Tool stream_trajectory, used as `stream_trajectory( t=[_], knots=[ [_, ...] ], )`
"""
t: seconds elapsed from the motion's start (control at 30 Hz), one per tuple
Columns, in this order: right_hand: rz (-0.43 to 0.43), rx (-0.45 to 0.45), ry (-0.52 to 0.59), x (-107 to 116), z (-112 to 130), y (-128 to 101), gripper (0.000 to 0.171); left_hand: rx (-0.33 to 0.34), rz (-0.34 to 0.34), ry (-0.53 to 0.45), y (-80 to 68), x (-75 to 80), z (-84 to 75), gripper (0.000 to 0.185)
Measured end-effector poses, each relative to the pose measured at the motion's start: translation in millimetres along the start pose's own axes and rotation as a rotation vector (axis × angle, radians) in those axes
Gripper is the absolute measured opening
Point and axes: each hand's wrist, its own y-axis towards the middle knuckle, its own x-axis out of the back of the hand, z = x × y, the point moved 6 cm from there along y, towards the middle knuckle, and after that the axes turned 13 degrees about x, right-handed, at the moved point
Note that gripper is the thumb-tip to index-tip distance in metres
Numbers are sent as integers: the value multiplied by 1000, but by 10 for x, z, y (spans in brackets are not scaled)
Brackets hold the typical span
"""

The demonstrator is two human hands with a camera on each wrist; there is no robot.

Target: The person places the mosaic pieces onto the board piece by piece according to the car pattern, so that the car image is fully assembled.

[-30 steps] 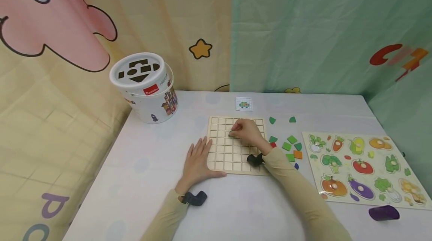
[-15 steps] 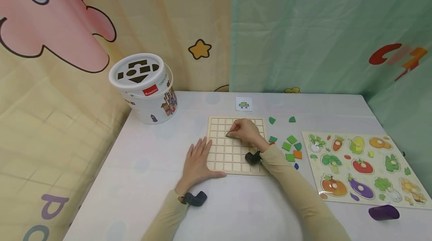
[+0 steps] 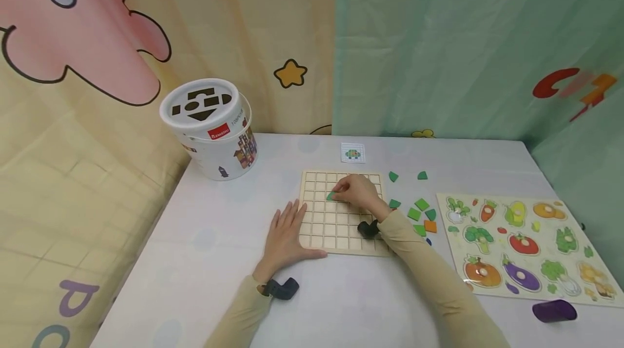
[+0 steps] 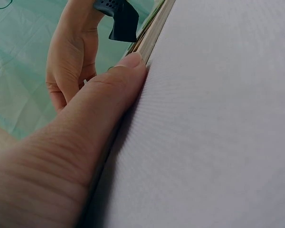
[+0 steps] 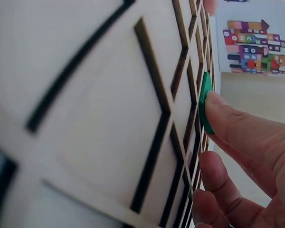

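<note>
Head view: right hand [image 3: 358, 192] grip pinches green piece [image 3: 331, 195] on grid board [image 3: 322, 223]; left hand [image 3: 287, 234] flat, fingers spread.

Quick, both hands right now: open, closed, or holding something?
Left hand: open, flat on the table, thumb against the edge of the grid board.
Right hand: fingertips hold a green piece on the board.
</note>
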Motion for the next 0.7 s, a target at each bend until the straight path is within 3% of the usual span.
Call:
stream_trajectory(
  t=[0.47, 0.7],
  knots=[
    [29, 22, -44, -26, 8, -32, 25, 12, 5, 7, -2, 2, 11, 125],
    [46, 20, 15, -39, -53, -61, 28, 9, 13, 3, -6, 2, 6, 125]
  ],
)
